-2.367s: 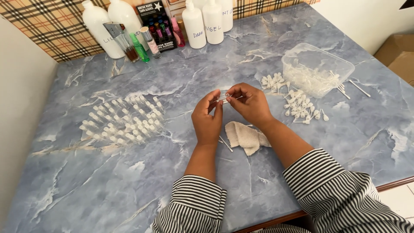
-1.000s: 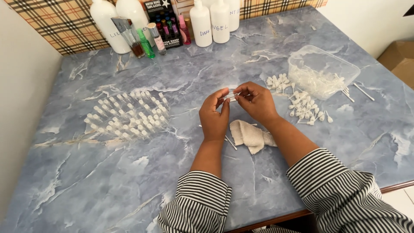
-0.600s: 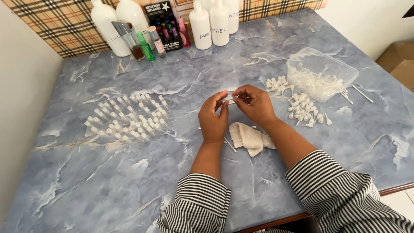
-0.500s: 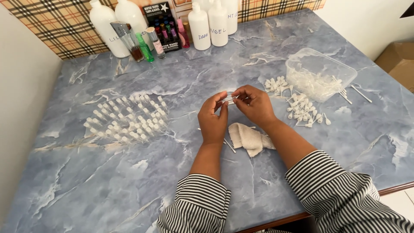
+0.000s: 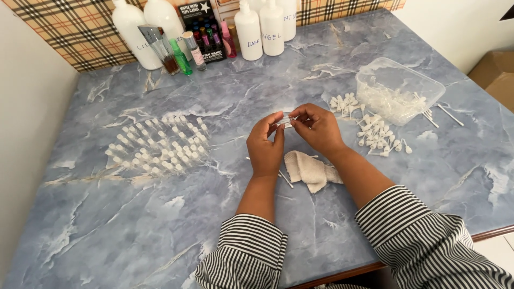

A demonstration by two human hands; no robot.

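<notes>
Hands (image 5: 292, 136) pinch vial (image 5: 285, 122), mid-table.

- A black display box (image 5: 205, 27) stands at the top centre of the frame, against the plaid backdrop; it carries pale print and holds small pink, red and green vials.
- Three white pump bottles (image 5: 272, 27) stand just right of it, each with dark handwriting on its side.
- Two large white bottles (image 5: 144, 29) stand at the upper left, one with faint writing.
- A brown cardboard box (image 5: 499, 77) sits at the right edge.
</notes>
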